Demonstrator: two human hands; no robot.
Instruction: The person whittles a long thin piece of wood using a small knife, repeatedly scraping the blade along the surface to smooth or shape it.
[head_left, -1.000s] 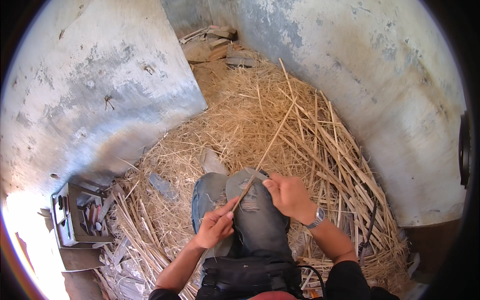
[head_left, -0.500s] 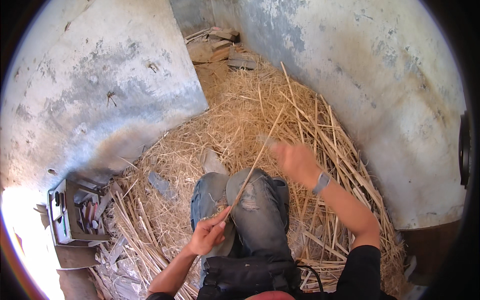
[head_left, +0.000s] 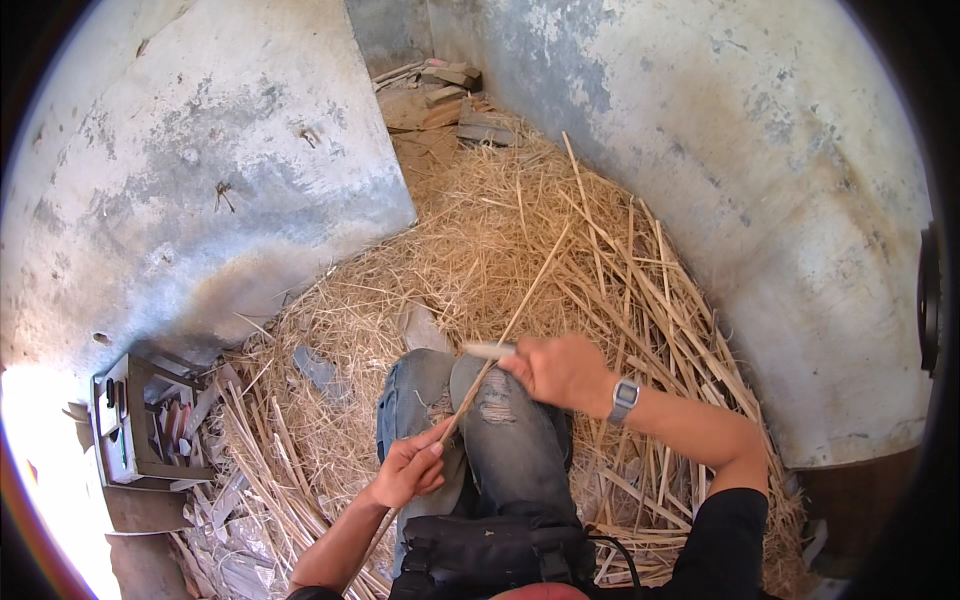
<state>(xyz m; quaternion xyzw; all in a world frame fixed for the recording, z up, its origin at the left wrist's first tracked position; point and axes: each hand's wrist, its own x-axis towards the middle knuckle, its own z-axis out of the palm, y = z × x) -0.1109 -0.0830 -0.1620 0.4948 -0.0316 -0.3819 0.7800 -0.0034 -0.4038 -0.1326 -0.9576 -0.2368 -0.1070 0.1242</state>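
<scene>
A long, thin wooden strip (head_left: 533, 287) runs slantwise from under my left forearm, across my knees, up over the shavings. My left hand (head_left: 411, 468) grips it between thumb and fingers above my lap. In my right hand (head_left: 562, 372) is a knife, closed in my fist; its pale blade (head_left: 488, 350) points left and crosses the strip just above my knee. The knife's handle is hidden by my fingers. My jeans (head_left: 520, 440), worn through at the knee, lie beneath the strip.
Curly wood shavings (head_left: 470, 250) cover the floor. Many long strips (head_left: 660, 290) lie along the right wall, more (head_left: 270, 440) at the left. A small open wooden cabinet (head_left: 150, 425) stands at the left. Wood blocks (head_left: 450, 85) are piled in the far corner.
My right hand has come down and left along the strip, nearer my left hand, bringing the knife blade over the knee. My left hand has barely moved and keeps its grip.
</scene>
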